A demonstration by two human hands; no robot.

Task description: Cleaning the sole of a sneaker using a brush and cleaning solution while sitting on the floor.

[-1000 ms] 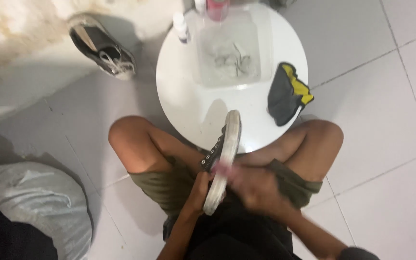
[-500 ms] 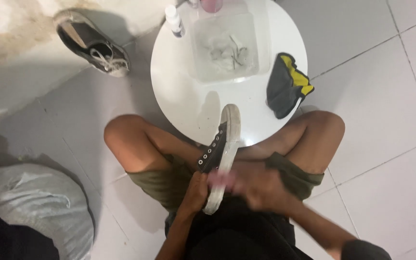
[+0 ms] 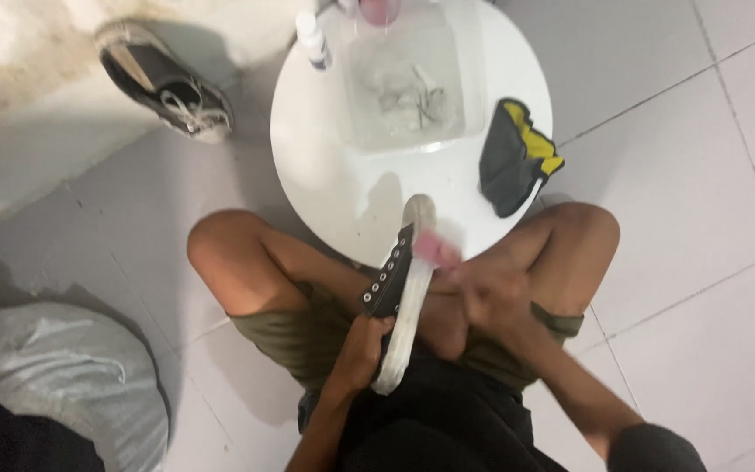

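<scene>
The sneaker (image 3: 399, 293) is seen shifted a little lower and nearer the lap than half a second ago, and the brush (image 3: 436, 248) is now blurred against its white sole, nearer the toe. The sneaker is held on edge over the thighs, toe pointed at the table (image 3: 325, 166). It is gripped at the heel end by the left hand (image 3: 362, 350), fingers clamped around its black side. The right hand (image 3: 487, 293) is closed on the pink brush, whose head is pressed to the sole's rim.

Beyond the knees the round white table is found, its near edge partly hidden by the sneaker's toe. On it are counted one clear tub (image 3: 408, 79) with pale contents, one small white bottle (image 3: 313, 39), and one black-and-yellow cloth (image 3: 513, 157) at its right edge. A second sneaker (image 3: 163, 83) is left lying on the floor, well apart to the left. One grey bag (image 3: 63, 385) is seen at lower left.
</scene>
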